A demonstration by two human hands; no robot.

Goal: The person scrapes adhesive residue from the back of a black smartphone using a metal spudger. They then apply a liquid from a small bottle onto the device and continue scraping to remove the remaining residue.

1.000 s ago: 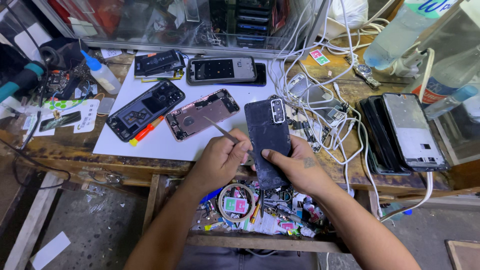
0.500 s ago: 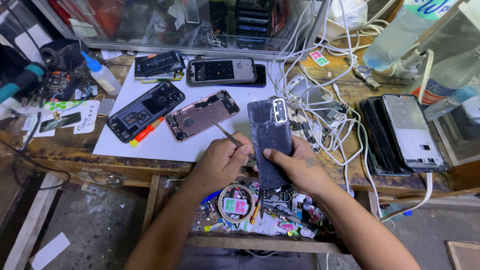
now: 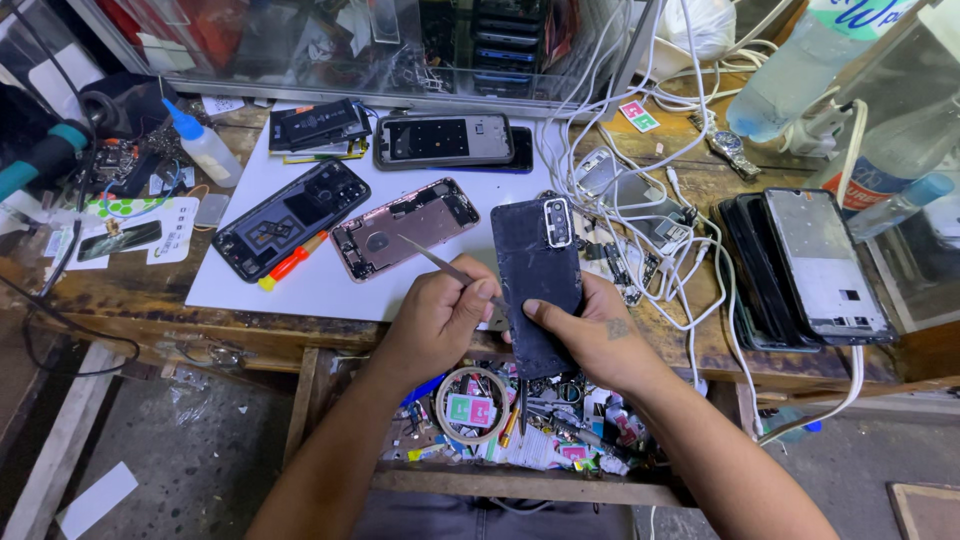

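Observation:
My right hand [image 3: 600, 335] grips a dark phone [image 3: 537, 270] by its lower part, back cover with camera strip facing up, above the bench's front edge. My left hand [image 3: 438, 315] pinches thin metal tweezers [image 3: 440, 264]; their point rests at the phone's left edge while the free end angles up-left. Just beyond the tweezers lies an opened pink phone body [image 3: 403, 227] on a white mat [image 3: 330, 285]. A second opened black phone [image 3: 291, 218] lies to its left, beside a red and yellow screwdriver [image 3: 291, 264].
More phones and frames [image 3: 443, 139] lie at the mat's back. A stack of dark phone frames [image 3: 810, 268] sits right, past tangled white cables [image 3: 640, 190]. A glue bottle [image 3: 204, 145] stands left. An open drawer [image 3: 500, 425] of small parts is below my hands.
The phone in my right hand has tilted slightly and shifted right. My left hand with the tweezers has stayed against its left edge.

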